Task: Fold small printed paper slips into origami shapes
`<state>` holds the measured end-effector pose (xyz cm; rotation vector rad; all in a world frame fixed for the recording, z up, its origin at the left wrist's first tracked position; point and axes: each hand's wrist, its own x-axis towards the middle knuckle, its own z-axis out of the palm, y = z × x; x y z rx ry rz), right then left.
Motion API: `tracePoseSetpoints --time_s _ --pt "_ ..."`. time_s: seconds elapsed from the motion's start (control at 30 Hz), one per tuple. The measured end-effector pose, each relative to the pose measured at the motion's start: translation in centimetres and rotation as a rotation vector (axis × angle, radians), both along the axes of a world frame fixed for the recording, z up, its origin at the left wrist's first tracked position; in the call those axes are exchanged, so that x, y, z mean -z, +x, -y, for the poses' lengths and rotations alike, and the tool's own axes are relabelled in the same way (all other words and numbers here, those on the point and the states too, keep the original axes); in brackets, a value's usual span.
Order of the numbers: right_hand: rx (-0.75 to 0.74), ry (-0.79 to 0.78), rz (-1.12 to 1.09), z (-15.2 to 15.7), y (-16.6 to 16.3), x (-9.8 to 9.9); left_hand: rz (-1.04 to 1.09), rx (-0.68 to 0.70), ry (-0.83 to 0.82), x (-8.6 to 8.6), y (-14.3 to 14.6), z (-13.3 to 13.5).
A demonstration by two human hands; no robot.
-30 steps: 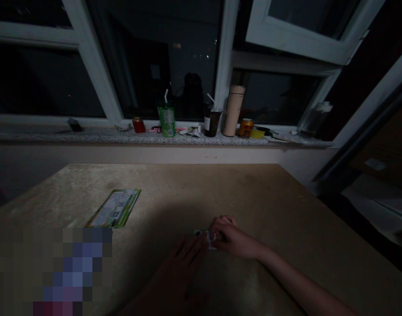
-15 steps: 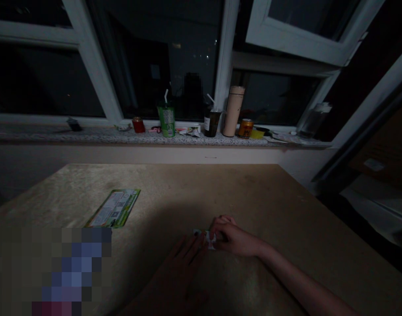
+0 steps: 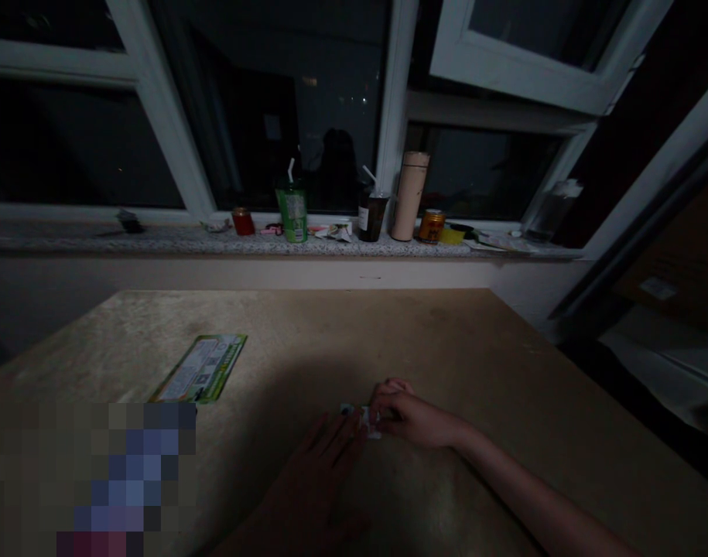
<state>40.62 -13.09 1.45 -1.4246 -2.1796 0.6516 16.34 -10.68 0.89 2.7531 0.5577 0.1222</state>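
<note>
The left hand (image 3: 319, 472) lay flat, fingers a bit apart, gripping nothing, its tips on a small printed piece (image 3: 365, 418) on the table (image 3: 446, 333), maybe to stop it sliding. The right hand (image 3: 408, 418) was curled up small at the piece's right end; I couldn't tell if it pinched it. A green sheet (image 3: 206, 367) lay beyond the left hand, off to its left.

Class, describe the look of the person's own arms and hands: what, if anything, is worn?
The right hand and forearm are bare: no sleeve, glove or watch shows. The left hand is ungloved too; deep shadow hides finer details there.
</note>
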Motion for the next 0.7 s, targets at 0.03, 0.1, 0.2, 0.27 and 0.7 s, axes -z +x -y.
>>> tracePoseSetpoints --time_s 0.03,0.1,0.2,0.27,0.7 --pt "0.0 0.004 -0.007 0.0 0.0 0.0 -0.003 0.0 0.002 0.0 0.0 0.0" --pt "-0.003 0.01 -0.02 0.0 0.0 -0.1 -0.005 0.005 0.004 0.1 0.1 0.0" --pt "-0.008 0.009 -0.042 -0.1 0.0 0.0 0.001 0.022 0.007 -0.1 0.2 -0.1" --pt "-0.008 0.003 -0.059 -0.1 0.1 0.2 0.003 0.035 0.005 -0.2 0.3 -0.1" --pt "-0.041 -0.194 0.039 -2.2 0.3 -0.8 -0.03 0.046 0.01 -0.7 0.5 0.1"
